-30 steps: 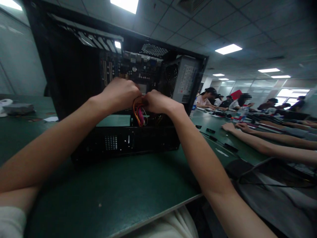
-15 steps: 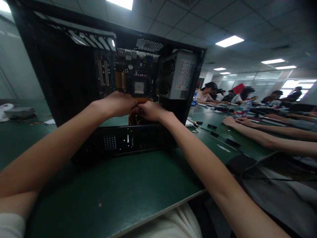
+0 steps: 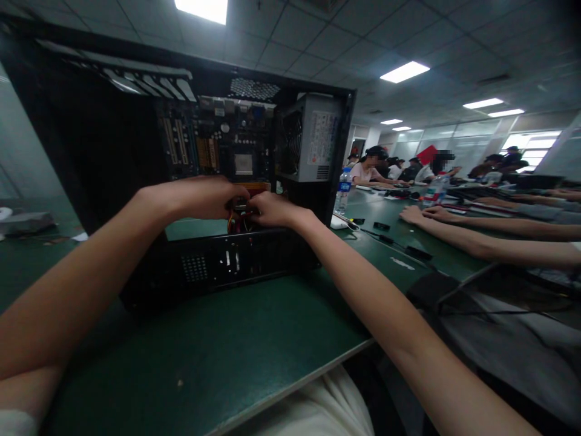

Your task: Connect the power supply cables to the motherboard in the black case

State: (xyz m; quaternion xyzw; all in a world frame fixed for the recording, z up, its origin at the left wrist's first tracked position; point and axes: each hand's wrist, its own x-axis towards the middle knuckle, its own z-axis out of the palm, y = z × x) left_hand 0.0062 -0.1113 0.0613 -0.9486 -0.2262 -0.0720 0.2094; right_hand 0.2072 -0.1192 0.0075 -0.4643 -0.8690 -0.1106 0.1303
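Observation:
An open black computer case stands on the green table, with its inside facing me. My left hand reaches in from the left, fingers closed on a bundle of coloured cables. From the right, my right hand meets it, its fingers pinched on the same bundle. A small pale piece shows between the fingertips, too small to name. Behind the hands is the motherboard, with a square silver processor area and upright slots. The grey power supply sits at the upper right of the case.
To the right of the case stand a water bottle and a white object with a cable. A co-worker's forearms rest on the table at right. A dark bag lies nearer me. A grey box is at far left.
My view has turned slightly, so the case sits further left. The cable loop under my fingers looks narrower, and a pale piece now shows between my hands. Both hands remain on the cables.

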